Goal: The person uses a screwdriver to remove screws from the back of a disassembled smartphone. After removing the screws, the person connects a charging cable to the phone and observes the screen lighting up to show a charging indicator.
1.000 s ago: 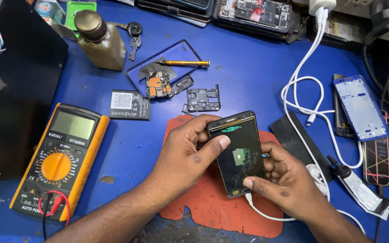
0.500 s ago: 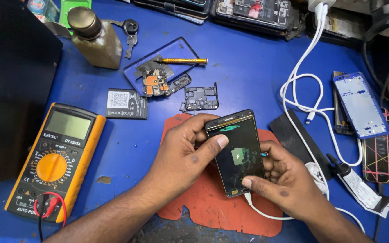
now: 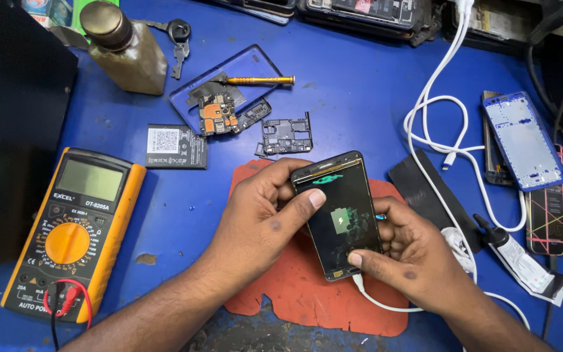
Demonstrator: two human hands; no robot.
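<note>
Phone (image 3: 340, 215) held over red mat (image 3: 294, 293) on blue bench (image 3: 360, 98), white cable (image 3: 386, 303) plugged at its lower end.
Left hand (image 3: 259, 218) and right hand (image 3: 405, 251) each in closed grip on its long edges; likely light, rigid, slick, fragile glass, so edges suit best.

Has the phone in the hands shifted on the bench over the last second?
No. The phone sits at the same spot over the red mat, gripped by the left hand and right hand; only the head camera drifted.
</note>
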